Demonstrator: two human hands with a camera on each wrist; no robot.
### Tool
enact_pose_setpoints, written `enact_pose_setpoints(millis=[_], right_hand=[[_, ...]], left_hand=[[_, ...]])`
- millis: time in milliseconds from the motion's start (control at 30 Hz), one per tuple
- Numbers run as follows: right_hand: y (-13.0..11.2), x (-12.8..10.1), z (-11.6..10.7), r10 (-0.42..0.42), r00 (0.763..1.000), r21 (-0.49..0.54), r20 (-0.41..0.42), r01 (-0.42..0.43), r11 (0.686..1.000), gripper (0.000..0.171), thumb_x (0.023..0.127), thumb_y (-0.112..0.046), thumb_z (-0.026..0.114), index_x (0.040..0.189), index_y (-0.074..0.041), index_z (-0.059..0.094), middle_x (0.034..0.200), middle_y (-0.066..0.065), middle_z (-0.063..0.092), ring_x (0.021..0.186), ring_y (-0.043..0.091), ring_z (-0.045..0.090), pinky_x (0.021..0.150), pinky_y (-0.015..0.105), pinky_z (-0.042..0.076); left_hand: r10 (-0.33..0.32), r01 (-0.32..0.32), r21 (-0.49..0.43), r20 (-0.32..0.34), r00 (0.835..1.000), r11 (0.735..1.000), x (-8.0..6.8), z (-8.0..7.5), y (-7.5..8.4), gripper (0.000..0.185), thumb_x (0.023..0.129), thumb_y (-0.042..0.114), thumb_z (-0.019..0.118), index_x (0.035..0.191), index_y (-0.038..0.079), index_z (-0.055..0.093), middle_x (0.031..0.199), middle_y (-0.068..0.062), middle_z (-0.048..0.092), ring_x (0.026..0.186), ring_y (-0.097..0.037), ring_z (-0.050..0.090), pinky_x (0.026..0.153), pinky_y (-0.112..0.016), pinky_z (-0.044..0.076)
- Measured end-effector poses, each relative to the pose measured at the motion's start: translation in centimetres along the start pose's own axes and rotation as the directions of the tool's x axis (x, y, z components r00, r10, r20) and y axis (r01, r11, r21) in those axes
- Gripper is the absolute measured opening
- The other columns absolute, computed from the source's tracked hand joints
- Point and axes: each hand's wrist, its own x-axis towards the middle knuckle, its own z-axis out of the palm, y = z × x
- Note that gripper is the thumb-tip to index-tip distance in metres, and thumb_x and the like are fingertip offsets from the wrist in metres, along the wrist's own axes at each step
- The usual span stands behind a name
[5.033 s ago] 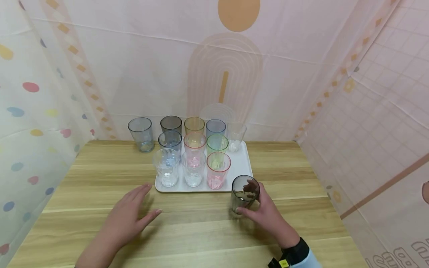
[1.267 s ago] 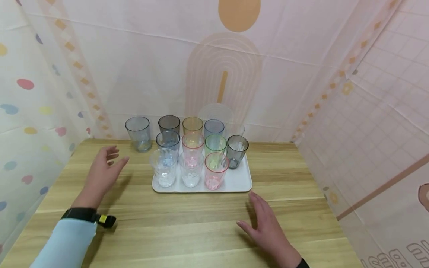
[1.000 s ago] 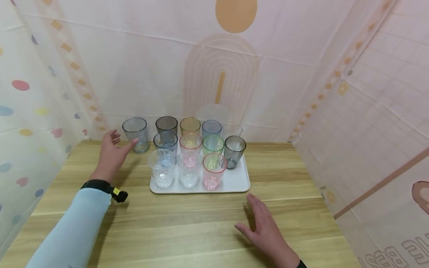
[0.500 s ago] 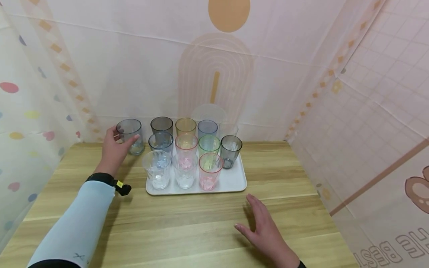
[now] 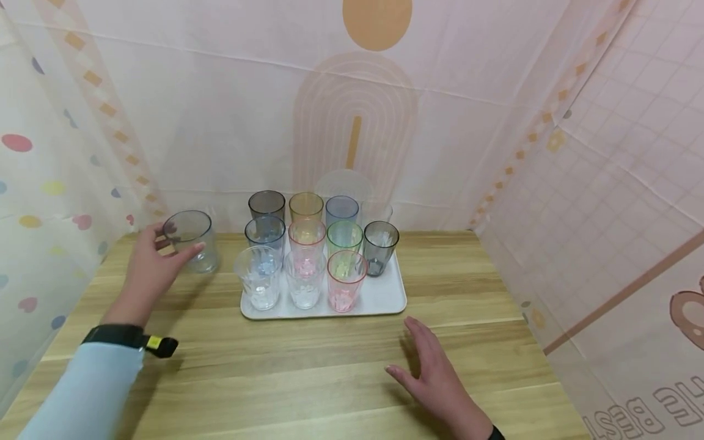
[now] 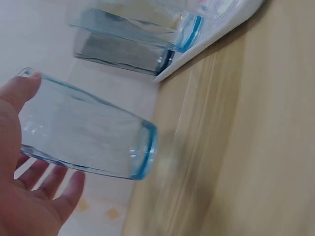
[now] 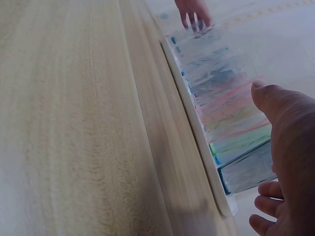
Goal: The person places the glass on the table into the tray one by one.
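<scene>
My left hand [image 5: 151, 263] grips a pale blue clear drinking glass [image 5: 189, 241] near its rim, at the table's left side. In the left wrist view the thumb is on one side of this glass [image 6: 88, 128] and the fingers on the other, its base close over the wood. My right hand [image 5: 437, 379] holds nothing; its fingers are relaxed, thumb apart, just before the front right corner of a white tray [image 5: 387, 299]. Rows of coloured and clear glasses stand upright on the tray, among them a smoky grey glass [image 5: 381, 249] at the right and a red-rimmed pink glass [image 5: 345, 287] in front.
Also on the tray are a green-rimmed glass [image 5: 337, 244], an amber glass [image 5: 306, 205] and two clear glasses in the front row. Bare wood of the table [image 5: 308, 379] lies before the tray. Printed cloth [image 5: 236, 122] hangs behind and at both sides.
My right hand has set the smoky grey glass on the tray and let go. My left hand has taken hold of the pale blue glass at the back left and moved it left and nearer.
</scene>
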Motion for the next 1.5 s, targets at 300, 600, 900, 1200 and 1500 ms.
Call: enact_pose_setpoints(millis=[300, 600, 900, 1200, 1500], right_hand=[[-0.1, 0.3, -0.5, -0.014, 1.0, 0.028, -0.007, 0.014, 1.0, 0.093, 0.096, -0.036, 0.089, 0.169, -0.005, 0.04, 0.169, 0.017, 0.046, 0.154, 0.041, 0.047, 0.123, 0.063, 0.041], [-0.4, 0.5, -0.8, -0.021, 1.0, 0.047, 0.001, 0.021, 0.999, 0.092, 0.098, -0.037, 0.088, 0.168, -0.002, 0.04, 0.168, 0.017, 0.047, 0.153, 0.041, 0.048, 0.123, 0.063, 0.041], [-1.4, 1.3, -0.4, -0.055, 0.998, 0.13, 0.037, 0.049, 0.99, 0.095, 0.095, -0.036, 0.091, 0.168, -0.004, 0.04, 0.17, 0.013, 0.046, 0.156, 0.036, 0.046, 0.125, 0.061, 0.039], [-4.1, 2.8, 1.1, -0.165, 0.976, 0.339, 0.141, 0.109, 0.934, 0.098, 0.094, -0.035, 0.093, 0.171, -0.014, 0.037, 0.17, 0.008, 0.044, 0.154, 0.032, 0.048, 0.124, 0.054, 0.044], [-6.7, 4.0, 2.3, -0.409, 0.911, 0.467, 0.042, 0.344, 0.814, 0.1, 0.086, -0.017, 0.099, 0.166, -0.012, 0.04, 0.159, 0.009, 0.055, 0.144, 0.03, 0.058, 0.115, 0.048, 0.054]], left_hand=[[0.156, -0.165, 0.061, 0.132, 0.979, 0.984, -6.9, -3.8, -0.1, 0.083, 0.1, 0.031, 0.087, 0.159, -0.005, 0.04, 0.151, -0.025, 0.052, 0.117, 0.003, 0.053, 0.081, -0.002, 0.049], [0.322, -0.339, 0.013, 0.278, 0.905, 0.941, -13.0, -3.1, 1.4, 0.076, 0.089, 0.011, 0.095, 0.151, -0.001, 0.052, 0.14, -0.023, 0.064, 0.114, 0.012, 0.059, 0.088, -0.006, 0.052], [0.432, -0.407, -0.147, 0.361, 0.827, 0.902, -16.6, 2.4, 6.0, 0.077, 0.079, 0.016, 0.103, 0.143, 0.008, 0.06, 0.135, -0.011, 0.069, 0.119, -0.006, 0.067, 0.095, -0.022, 0.061], [0.489, -0.375, -0.319, 0.466, 0.737, 0.87, -18.4, 8.4, 10.3, 0.076, 0.08, 0.03, 0.103, 0.143, 0.019, 0.061, 0.137, -0.002, 0.066, 0.122, -0.028, 0.068, 0.098, -0.039, 0.064], [0.536, -0.371, -0.393, 0.513, 0.67, 0.841, -19.4, 11.9, 12.1, 0.073, 0.085, 0.036, 0.099, 0.145, 0.021, 0.061, 0.139, -0.002, 0.066, 0.127, -0.028, 0.066, 0.098, -0.041, 0.065]])
